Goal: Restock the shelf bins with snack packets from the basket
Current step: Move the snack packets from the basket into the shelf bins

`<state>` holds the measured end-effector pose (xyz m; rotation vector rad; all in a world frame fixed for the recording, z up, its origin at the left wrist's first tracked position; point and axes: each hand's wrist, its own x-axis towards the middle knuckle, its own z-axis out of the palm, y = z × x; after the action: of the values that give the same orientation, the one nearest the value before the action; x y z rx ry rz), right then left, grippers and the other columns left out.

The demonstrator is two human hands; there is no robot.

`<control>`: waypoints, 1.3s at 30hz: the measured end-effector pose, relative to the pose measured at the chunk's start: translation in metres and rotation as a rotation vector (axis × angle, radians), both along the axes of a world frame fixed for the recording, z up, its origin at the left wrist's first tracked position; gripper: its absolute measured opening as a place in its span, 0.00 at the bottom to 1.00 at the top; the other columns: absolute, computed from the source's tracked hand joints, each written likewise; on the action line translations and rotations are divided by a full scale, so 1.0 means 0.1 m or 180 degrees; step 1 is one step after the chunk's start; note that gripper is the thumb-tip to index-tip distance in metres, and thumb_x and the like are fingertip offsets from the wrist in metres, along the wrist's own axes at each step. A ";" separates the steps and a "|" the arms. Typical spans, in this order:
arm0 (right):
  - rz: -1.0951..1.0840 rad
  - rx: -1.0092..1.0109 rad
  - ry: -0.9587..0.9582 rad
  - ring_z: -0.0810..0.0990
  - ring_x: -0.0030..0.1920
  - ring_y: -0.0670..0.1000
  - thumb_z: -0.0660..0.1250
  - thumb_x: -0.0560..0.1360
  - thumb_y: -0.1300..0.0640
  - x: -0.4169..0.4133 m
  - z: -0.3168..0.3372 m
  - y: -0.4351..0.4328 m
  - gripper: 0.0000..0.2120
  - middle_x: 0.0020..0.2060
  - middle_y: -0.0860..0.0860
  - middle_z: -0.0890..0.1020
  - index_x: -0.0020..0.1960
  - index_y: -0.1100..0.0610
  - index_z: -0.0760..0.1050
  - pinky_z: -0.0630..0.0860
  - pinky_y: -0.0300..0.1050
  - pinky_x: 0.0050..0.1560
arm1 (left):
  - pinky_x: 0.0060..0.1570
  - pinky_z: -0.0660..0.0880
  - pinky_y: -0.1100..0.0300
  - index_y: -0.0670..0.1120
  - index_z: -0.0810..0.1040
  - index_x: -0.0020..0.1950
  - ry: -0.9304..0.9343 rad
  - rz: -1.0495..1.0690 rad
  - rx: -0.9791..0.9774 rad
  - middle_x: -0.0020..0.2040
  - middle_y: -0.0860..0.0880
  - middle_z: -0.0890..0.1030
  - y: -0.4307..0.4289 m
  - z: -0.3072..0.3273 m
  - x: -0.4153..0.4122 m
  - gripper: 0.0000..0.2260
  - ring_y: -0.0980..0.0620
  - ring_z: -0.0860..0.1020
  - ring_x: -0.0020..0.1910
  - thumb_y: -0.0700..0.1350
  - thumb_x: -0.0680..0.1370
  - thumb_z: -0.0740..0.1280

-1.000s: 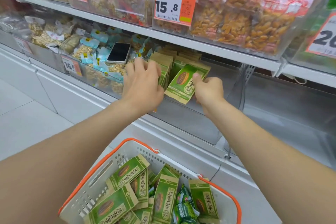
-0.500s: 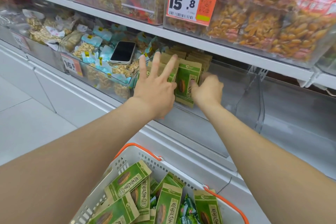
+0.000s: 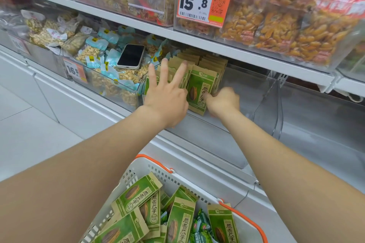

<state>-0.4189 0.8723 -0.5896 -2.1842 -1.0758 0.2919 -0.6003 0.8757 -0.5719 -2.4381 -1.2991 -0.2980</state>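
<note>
A green packet [image 3: 199, 89] marked 原香瓜子 is pinched upright by the right hand [image 3: 223, 100] in the clear bin [image 3: 256, 92]. Its row [image 3: 213, 63] is pressed by the left hand [image 3: 167, 100], fingers straight and spread. Room is left toward the bin's right wall.

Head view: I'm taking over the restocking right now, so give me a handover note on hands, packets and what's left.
Left hand: fingers straight against the standing packets in the clear bin.
Right hand: pinches the front green packet, upright at the front of the stack.
Done: packets stand in the bin's left part; its right part is bare.
Left: many loose packets lie in the basket.
</note>
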 end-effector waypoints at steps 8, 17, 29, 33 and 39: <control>0.0328 0.0310 -0.0540 0.79 0.44 0.59 0.63 0.81 0.49 -0.20 0.24 -0.43 0.13 0.43 0.54 0.79 0.46 0.58 0.77 0.72 0.46 0.42 | 0.59 0.68 0.41 0.50 0.80 0.51 -0.0754 -0.0746 0.0590 0.63 0.44 0.74 -0.22 0.16 -0.15 0.06 0.37 0.70 0.62 0.46 0.75 0.66; 0.3020 -0.0799 -0.1999 0.79 0.34 0.58 0.62 0.71 0.49 -0.77 0.18 -1.24 0.14 0.29 0.53 0.79 0.36 0.58 0.78 0.79 0.50 0.32 | 0.41 0.75 0.52 0.48 0.78 0.50 0.0530 -0.0195 -0.1731 0.45 0.48 0.78 -0.62 -0.39 -0.46 0.07 0.42 0.78 0.44 0.50 0.78 0.63; 0.3874 -0.2641 -0.2436 0.74 0.33 0.54 0.59 0.80 0.59 -1.07 -0.41 -1.55 0.13 0.35 0.53 0.75 0.36 0.56 0.69 0.74 0.45 0.33 | 0.64 0.76 0.41 0.59 0.60 0.83 0.2873 -0.0507 -0.2737 0.81 0.44 0.61 -1.11 -1.92 -0.83 0.35 0.36 0.70 0.74 0.34 0.81 0.65; 0.3985 -0.2762 -0.2580 0.75 0.34 0.51 0.60 0.80 0.59 -1.15 -0.49 -1.54 0.10 0.38 0.53 0.76 0.40 0.56 0.72 0.71 0.44 0.31 | 0.64 0.76 0.41 0.55 0.71 0.77 0.2895 -0.0580 -0.2480 0.74 0.44 0.68 -1.06 -1.97 -0.85 0.27 0.38 0.72 0.69 0.37 0.81 0.68; 0.3965 -0.2666 -0.2500 0.76 0.34 0.53 0.59 0.80 0.59 -1.16 -0.44 -1.50 0.11 0.37 0.53 0.77 0.40 0.56 0.73 0.74 0.47 0.33 | 0.58 0.75 0.49 0.47 0.79 0.63 0.2355 -0.0463 -0.3004 0.58 0.48 0.80 -0.96 -1.71 -0.78 0.12 0.44 0.78 0.58 0.35 0.82 0.64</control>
<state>-0.5352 0.7220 -0.6338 -1.9198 -3.1673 0.4768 -0.6783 0.7798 -0.7429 -2.8470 -1.0066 1.3432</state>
